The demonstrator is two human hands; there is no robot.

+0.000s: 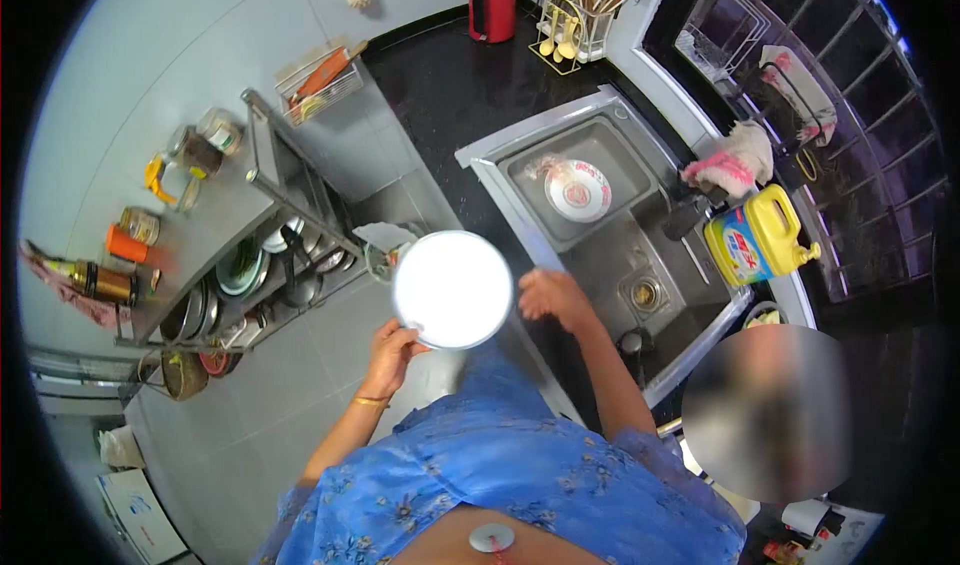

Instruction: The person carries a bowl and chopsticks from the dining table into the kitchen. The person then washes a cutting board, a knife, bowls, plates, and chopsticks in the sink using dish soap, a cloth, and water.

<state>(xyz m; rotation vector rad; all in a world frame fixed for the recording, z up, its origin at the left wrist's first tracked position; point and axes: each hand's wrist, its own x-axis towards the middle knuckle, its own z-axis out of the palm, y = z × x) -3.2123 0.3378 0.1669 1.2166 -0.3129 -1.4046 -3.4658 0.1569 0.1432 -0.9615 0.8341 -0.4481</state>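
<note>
A round, bright white plate (pixel 453 290) is held up in front of my body, over the floor beside the counter edge. My left hand (pixel 393 353) grips its lower left rim, with the thumb on the white face. Just off the plate's right edge is my right hand (pixel 552 297), its fingers curled in; whether anything is inside them is hidden. In the upper basin of the steel sink (pixel 487 165) sits a plate with a red pattern (pixel 578 191). The lower basin has a drain strainer (pixel 645 294).
A yellow detergent jug (pixel 760 237) stands on the sink's right side, near a pink-stained cloth (pixel 735 158). On the left, a metal shelf (pixel 225 250) carries jars and pans. A red appliance (pixel 492 7) and a utensil rack (pixel 580 25) stand at the back.
</note>
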